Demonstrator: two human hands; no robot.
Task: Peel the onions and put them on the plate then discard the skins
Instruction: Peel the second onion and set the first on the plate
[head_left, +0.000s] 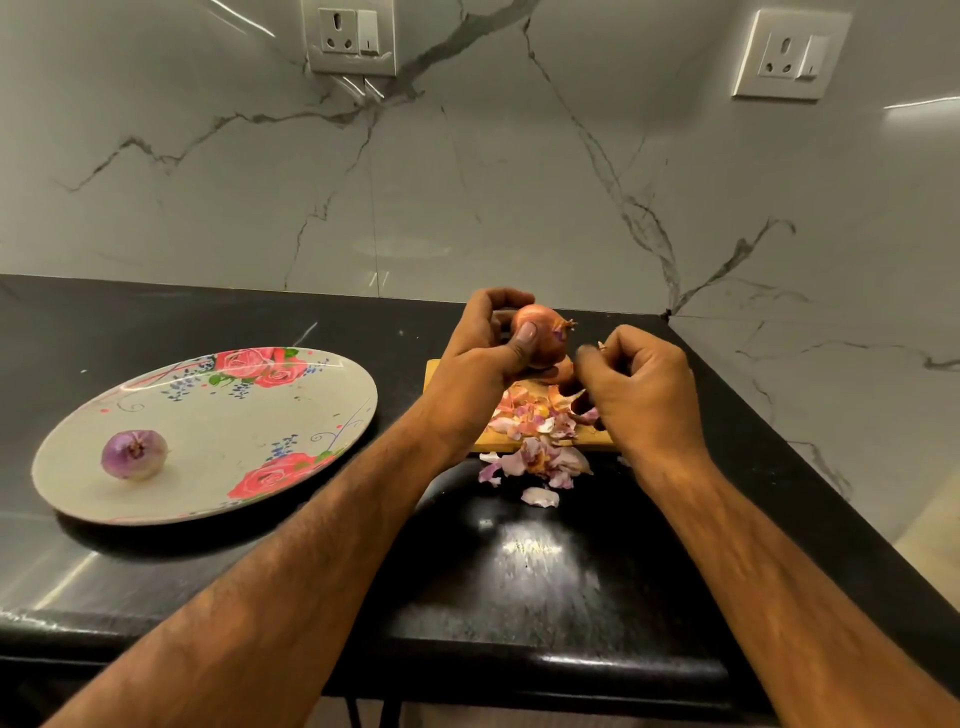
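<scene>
1. Peeling underway: the left hand (483, 353) has its grip round the orange-brown papery onion (543, 335) above the wooden chopping board (592, 439).
2. Also above the board, the right hand (641, 387) pinches a small skin scrap (601, 346) in a narrow grip.
3. Next, probably: drop it, then re-pinch loose skin.

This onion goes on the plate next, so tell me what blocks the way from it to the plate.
Nothing visible does. The left hand holds the onion above the skins; only bare counter separates it from the plate. One peeled onion sits on the plate's near-left part, most of it free.
</scene>
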